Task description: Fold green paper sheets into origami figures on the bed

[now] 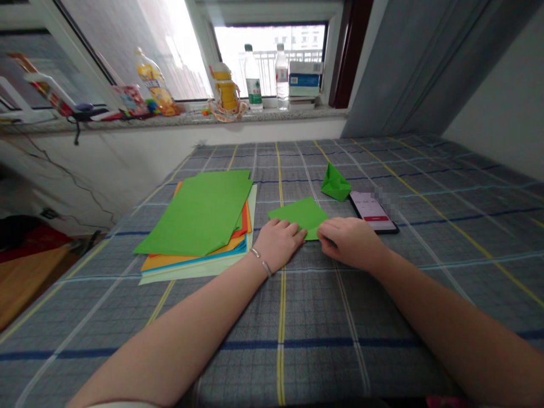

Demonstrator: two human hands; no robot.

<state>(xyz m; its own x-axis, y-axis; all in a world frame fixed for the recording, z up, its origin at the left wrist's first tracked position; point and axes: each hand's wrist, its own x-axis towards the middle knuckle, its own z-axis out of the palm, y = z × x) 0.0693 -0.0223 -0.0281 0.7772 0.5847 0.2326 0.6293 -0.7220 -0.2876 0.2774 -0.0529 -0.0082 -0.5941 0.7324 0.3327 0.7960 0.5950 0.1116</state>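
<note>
A small sheet of green paper lies on the plaid cloth in front of me. My left hand, with a silver bracelet at the wrist, rests palm down on its near left part, fingers stretched over it. At the paper's near right corner, my right hand is closed in a pinch on the edge. The fingertips of my right hand are partly hidden. Behind the sheet, to the right, stands a folded green paper shape with pointed sides.
A stack of coloured paper, green on top, lies to the left. A phone is beside my right hand. Bottles, a yellow flask and boxes line the windowsill. The plaid cloth covers the surface.
</note>
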